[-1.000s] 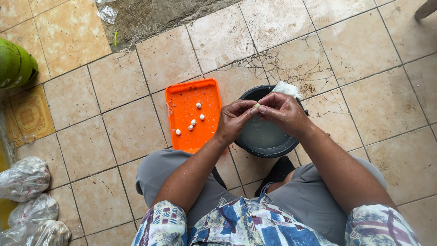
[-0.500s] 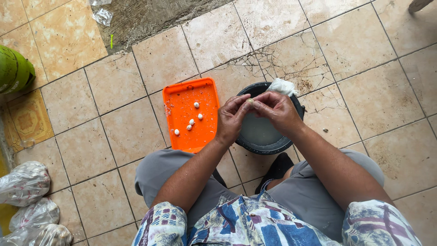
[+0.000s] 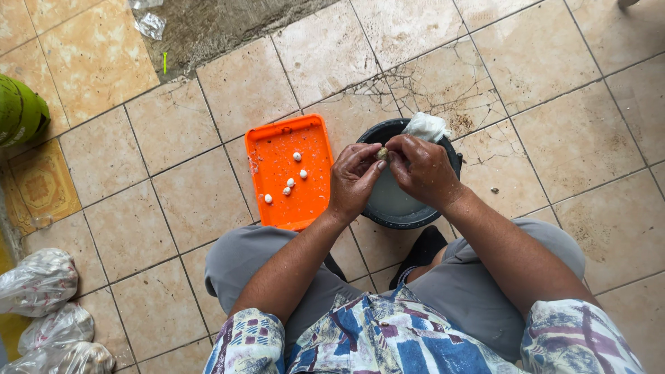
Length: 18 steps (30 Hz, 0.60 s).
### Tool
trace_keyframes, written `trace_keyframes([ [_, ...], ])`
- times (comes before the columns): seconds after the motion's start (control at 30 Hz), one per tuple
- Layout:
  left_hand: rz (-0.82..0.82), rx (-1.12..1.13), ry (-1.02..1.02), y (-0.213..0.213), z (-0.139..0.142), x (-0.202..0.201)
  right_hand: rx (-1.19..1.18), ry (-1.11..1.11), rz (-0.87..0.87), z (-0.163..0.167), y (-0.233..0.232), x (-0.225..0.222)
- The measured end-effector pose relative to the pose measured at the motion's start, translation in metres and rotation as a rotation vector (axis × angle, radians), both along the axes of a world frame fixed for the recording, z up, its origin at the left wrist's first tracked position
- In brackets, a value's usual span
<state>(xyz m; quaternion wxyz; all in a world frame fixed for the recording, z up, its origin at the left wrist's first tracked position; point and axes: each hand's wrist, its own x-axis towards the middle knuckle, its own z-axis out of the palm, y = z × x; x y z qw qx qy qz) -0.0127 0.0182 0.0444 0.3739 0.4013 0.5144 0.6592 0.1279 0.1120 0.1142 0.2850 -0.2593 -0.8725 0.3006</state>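
My left hand (image 3: 355, 179) and my right hand (image 3: 422, 170) meet above a black bowl (image 3: 415, 220) on the tiled floor. Between their fingertips they pinch a small brownish-white lump (image 3: 382, 153). The bowl holds pale liquid, and a white crumpled bag or cloth (image 3: 427, 127) rests on its far rim. To the left of the bowl lies an orange rectangular tray (image 3: 277, 149) with several small white pieces (image 3: 288, 183) scattered on it. My left hand hovers over the tray's right edge.
I sit with grey-trousered knees either side of the bowl. A green round container (image 3: 19, 111) stands at the far left. Several clear plastic bags (image 3: 40, 280) lie at the lower left. A cracked tile (image 3: 429, 86) and a bare cement patch (image 3: 208, 28) lie beyond.
Both hands stay joined over the bowl, working the small lump between the fingers. The tray and its white pieces have not moved.
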Motion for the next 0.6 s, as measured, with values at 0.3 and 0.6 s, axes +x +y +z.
trace_keyframes([
  [0.3,0.002,-0.024,0.097,-0.003,-0.002,0.002,-0.120,-0.057,-0.004,-0.015,0.012,0.005],
  [0.6,-0.032,-0.073,-0.203,0.020,-0.022,0.001,-0.284,-0.046,-0.042,-0.008,0.021,0.001],
])
